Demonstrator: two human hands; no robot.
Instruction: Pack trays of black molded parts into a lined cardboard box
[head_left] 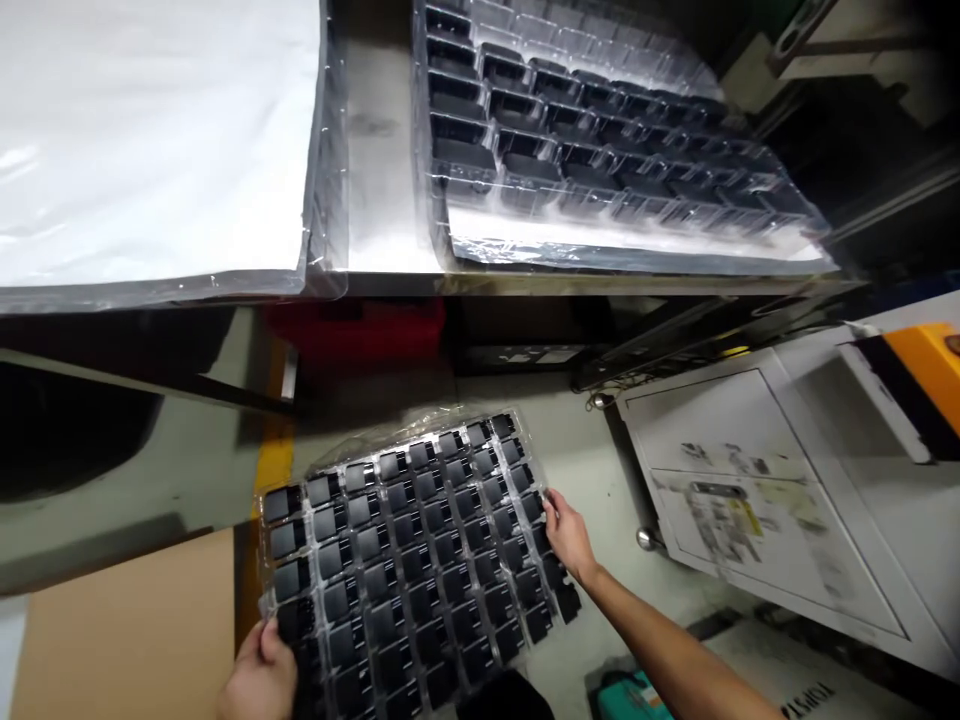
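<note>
A clear plastic tray [360,478] filled with rows of black parts is held between my hands, tilted, below the table edge. My left hand [260,672] pinches its left rim near the bottom of the view. On the opposite side, my right hand [568,535] grips the right rim between thumb and fingers. Each black part sits in its own pocket. The tray's lower edge is partly cut off by the view.
A metal table [381,150] spans the top, bearing a white sheet-covered tray [150,140] and another clear tray of black parts [540,175]. A grey cabinet [750,480] stands right, a cardboard sheet [135,630] lower left, a red bin [360,330] under the table.
</note>
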